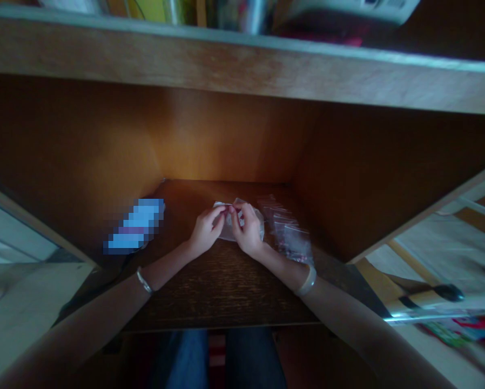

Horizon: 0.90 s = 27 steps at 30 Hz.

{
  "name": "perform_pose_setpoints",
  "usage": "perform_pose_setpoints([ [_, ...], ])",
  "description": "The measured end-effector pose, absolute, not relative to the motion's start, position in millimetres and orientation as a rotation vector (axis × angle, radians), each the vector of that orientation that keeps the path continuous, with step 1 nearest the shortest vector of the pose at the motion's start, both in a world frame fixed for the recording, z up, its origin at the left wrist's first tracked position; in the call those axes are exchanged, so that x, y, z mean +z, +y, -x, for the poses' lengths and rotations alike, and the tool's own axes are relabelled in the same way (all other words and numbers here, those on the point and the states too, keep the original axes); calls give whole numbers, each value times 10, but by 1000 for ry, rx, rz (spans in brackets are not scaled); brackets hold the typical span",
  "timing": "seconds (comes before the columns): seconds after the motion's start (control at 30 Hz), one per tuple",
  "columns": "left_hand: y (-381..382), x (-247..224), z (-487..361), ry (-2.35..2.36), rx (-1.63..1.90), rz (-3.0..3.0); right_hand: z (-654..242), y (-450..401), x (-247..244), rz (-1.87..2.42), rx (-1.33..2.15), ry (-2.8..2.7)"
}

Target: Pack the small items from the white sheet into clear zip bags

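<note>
Both hands meet over the middle of a dark wooden desk (226,292). My left hand (207,231) has its thumb and fingertips pinched on something small that I cannot make out. Close beside it, my right hand (248,229) is also pinched, its fingertips nearly touching those of the left. A clear plastic bag (227,233) lies under and between the hands. To the right, several small clear zip bags (297,240) overlap in a row, with tiny reddish bits near the front one.
A blurred-out bright blue device (139,224) leans at the left. Wooden side walls enclose the desk, and a thick shelf edge (234,67) crosses above with containers on it. A rack with a dark-ended bar (429,297) stands at the right.
</note>
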<state>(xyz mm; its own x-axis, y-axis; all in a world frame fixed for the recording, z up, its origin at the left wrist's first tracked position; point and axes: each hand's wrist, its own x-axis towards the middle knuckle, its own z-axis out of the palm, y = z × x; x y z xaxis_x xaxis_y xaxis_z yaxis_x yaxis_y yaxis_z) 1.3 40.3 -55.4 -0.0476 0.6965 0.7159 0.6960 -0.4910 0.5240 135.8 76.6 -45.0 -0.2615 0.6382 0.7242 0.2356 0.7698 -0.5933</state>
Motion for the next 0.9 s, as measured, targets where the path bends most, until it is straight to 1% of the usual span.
perform_pose_setpoints([
  [0.1,368,-528,-31,1587,1673,-2205,-1361,785,-467,703,455,-1844],
  [0.33,364,-547,-58,1624,1648,-2144,-1357,839,-480,733,462,-1852],
  [0.53,414,-539,-49,1527,1738,-2213,-1355,854,-474,723,362,-1876],
  [0.73,428,-558,-48,1664,1761,-2174,-1339,865,-494,680,361,-1900],
  [0.8,419,-557,-35,1730,1726,-2196,-1331,873,-517,676,401,-1922],
  [0.9,388,-526,-20,1918,1510,-2365,-1325,887,-553,690,460,-1939],
])
